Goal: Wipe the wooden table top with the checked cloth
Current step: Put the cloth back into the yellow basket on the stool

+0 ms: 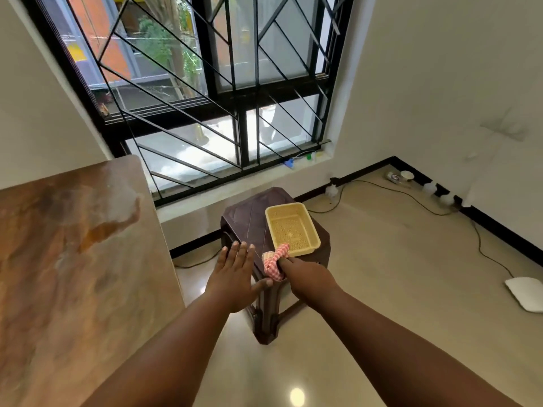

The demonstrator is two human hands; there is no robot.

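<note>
The wooden table top (67, 274) fills the left side of the head view, with a pale glare patch near its far corner. A red-and-white checked cloth (274, 263) is bunched over the near rim of a yellow plastic basket (291, 227). My right hand (305, 277) grips the cloth from below, fingers curled into it. My left hand (236, 274) hovers flat beside it, fingers straight and spread, over the near part of a dark brown plastic stool (249, 218). The basket stands on that stool, right of the table.
A barred window (205, 83) runs along the wall behind the stool. Black cables (411, 198) trail over the shiny tiled floor at the right wall, near small bottles and a bowl in the corner. A white cushion (526, 292) lies at the right edge.
</note>
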